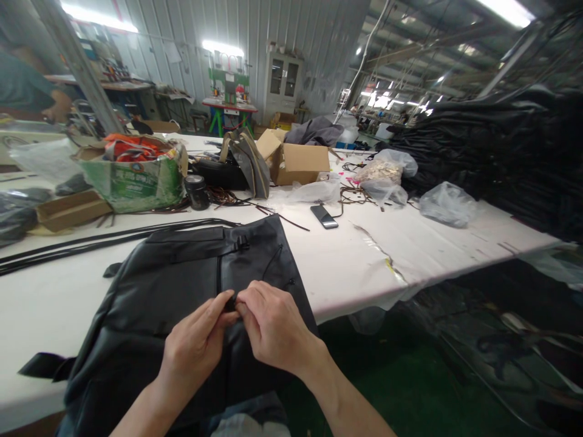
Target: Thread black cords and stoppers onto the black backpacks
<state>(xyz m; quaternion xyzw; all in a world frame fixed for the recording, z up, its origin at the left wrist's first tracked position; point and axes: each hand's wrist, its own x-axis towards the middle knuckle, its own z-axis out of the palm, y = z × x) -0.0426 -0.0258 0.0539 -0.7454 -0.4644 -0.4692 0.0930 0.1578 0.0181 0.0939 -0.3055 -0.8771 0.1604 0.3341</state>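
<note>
Both hands work at a small black piece on the front of the large, smooth black bag, which lies flat along the near edge of the white-covered table. The left hand clamps thumb and fingers on the piece; the right hand pinches its right end. Its exact form is hidden, and such close fingerwork seems to call for a steady grip.

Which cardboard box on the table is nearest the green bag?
The low cardboard box on the left, beside the green bag; the taller box stands past the grey bag.
</note>
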